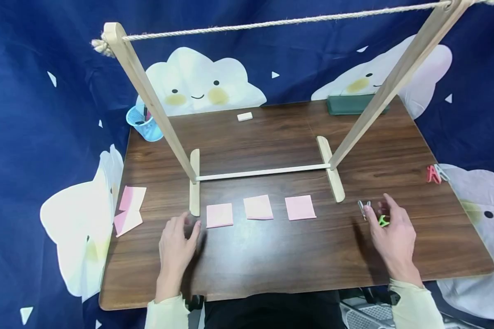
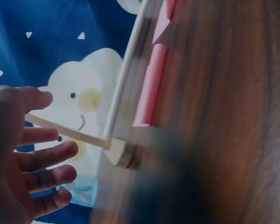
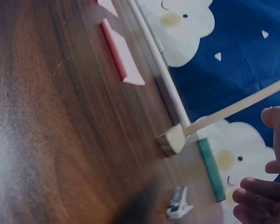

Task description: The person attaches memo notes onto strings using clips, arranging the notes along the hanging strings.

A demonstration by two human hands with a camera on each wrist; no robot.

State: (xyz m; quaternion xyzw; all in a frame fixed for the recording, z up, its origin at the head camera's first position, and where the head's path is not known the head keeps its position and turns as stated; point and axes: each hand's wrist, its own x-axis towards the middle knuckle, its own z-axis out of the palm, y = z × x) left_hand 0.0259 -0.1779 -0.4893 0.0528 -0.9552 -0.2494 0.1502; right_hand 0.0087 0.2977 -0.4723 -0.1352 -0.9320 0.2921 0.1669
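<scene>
Beside the right hand (image 1: 395,235), the green clip (image 1: 382,221) and gray clip (image 1: 362,210) lie on the counter (image 1: 271,260), the latter's long axis pointing away from the person. The left hand (image 1: 177,244) is nearer the 3-sheet row's left pink sheet (image 1: 219,215). Both hands: apart, fingers loosely parted.

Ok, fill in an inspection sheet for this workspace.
Surface: brown table, wood-grained.
Job's things: three pink papers in a row, nearer the person than a wooden rack with a rope across its top; clips by the right hand.
Clutter: blue basket, white block and green box toward the back; folded paper near the left edge; red clip near the right.
Hands: neither seen gripping anything; left hand near the papers.
Cables: nothing seen on the table.
Surroundings: blue curtain with white clouds.
</scene>
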